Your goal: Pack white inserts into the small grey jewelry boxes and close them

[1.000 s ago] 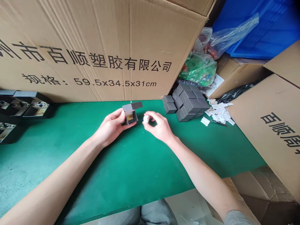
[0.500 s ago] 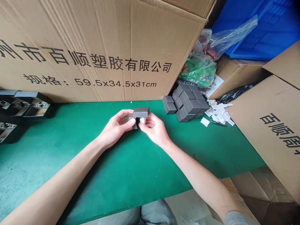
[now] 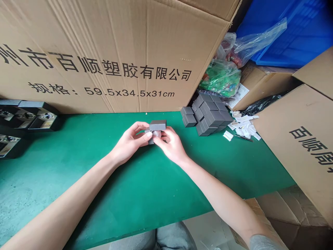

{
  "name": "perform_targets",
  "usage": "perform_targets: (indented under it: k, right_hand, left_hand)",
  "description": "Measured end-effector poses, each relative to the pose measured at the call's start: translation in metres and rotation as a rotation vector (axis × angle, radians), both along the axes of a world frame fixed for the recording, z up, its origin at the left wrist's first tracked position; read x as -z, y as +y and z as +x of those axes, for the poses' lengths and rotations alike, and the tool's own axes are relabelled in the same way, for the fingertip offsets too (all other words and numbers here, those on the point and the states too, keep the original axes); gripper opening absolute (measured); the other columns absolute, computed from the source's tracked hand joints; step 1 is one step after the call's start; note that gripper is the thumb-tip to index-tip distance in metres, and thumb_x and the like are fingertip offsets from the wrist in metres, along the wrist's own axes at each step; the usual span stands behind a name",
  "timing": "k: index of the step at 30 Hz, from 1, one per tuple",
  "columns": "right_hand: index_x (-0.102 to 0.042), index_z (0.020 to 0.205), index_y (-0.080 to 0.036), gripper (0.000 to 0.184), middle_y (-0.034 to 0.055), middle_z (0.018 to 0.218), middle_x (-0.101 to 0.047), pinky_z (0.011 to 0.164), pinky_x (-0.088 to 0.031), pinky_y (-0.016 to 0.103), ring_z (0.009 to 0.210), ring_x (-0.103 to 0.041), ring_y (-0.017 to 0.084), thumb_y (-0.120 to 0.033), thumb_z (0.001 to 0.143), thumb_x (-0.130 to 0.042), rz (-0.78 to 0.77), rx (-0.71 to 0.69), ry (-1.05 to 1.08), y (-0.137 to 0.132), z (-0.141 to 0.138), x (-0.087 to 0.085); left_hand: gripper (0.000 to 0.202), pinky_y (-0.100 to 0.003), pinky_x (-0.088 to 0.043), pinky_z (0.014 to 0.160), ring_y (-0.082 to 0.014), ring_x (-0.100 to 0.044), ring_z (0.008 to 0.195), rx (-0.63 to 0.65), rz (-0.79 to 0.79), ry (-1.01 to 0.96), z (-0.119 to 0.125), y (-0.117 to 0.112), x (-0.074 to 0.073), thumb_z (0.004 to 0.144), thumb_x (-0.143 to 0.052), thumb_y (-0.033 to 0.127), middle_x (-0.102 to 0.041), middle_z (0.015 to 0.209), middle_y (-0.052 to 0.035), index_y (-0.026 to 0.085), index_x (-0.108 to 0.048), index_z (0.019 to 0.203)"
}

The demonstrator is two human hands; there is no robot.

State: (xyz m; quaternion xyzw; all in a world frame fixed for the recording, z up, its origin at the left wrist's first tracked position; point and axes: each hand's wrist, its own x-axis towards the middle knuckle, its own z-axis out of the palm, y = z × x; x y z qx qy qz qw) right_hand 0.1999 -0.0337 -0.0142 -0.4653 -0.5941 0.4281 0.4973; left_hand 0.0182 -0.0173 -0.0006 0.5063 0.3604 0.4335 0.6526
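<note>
Near the middle of the green table's (image 3: 145, 194) far edge, the left hand (image 3: 131, 138) grips a small dark-grey card box (image 3: 158, 125), its lid raised. The right hand (image 3: 171, 143), fingers closed narrowly, pinches a small white piece (image 3: 156, 133) at the box's mouth; fingers hide how deep it sits, perhaps partly inside. By judgement, opening is done; releasing the piece and shutting the lid remain. At the far right corner stand stacked dark-grey boxes (image 3: 212, 116), beside loose white slips (image 3: 244, 126).

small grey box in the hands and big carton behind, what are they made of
Small grey box: probably stiff card, matte-looking, from its flat faces and crisp edges, though plastic is possible. Big carton: corrugated cardboard, dull brown, showing vertical ridges.
</note>
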Motion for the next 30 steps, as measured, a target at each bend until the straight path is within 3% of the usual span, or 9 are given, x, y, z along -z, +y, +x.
perform_targets:
  k: [9, 19, 30]
  right_hand:
    - [-0.073, 0.117, -0.024, 0.031, 0.0082, 0.123, -0.065, 0.085, -0.062, 0.029, 0.101, -0.069, 0.018, -0.040, 0.090, -0.070, 0.035, -0.102, -0.079, 0.000, 0.006, 0.003]
    - [-0.075, 0.115, -0.021, 0.036, 0.0082, 0.118, -0.074, 0.082, -0.060, 0.031, 0.096, -0.071, 0.019, -0.039, 0.083, -0.078, -0.010, -0.051, -0.015, -0.002, 0.004, 0.001]
    - [-0.069, 0.124, -0.024, 0.046, 0.0065, 0.125, -0.074, 0.100, -0.059, 0.038, 0.115, -0.071, 0.023, -0.044, 0.083, -0.080, -0.060, -0.172, 0.087, -0.004, 0.012, -0.007]
  left_hand:
    - [0.035, -0.040, -0.060, 0.094, -0.0231, -0.069, 0.109, -0.036, -0.020, -0.001, 0.001, 0.001, -0.002, 0.081, -0.083, 0.043, -0.067, 0.128, -0.0048, 0.025, -0.065, 0.105]
    - [0.036, -0.042, -0.060, 0.094, -0.0263, -0.070, 0.111, -0.011, 0.015, 0.062, 0.003, -0.001, -0.004, 0.081, -0.082, 0.044, -0.072, 0.126, -0.0075, 0.022, -0.065, 0.103]
    - [0.035, -0.044, -0.061, 0.094, -0.0243, -0.071, 0.105, -0.093, -0.056, 0.037, 0.004, -0.001, -0.007, 0.081, -0.081, 0.047, -0.073, 0.117, -0.0052, 0.022, -0.067, 0.102]
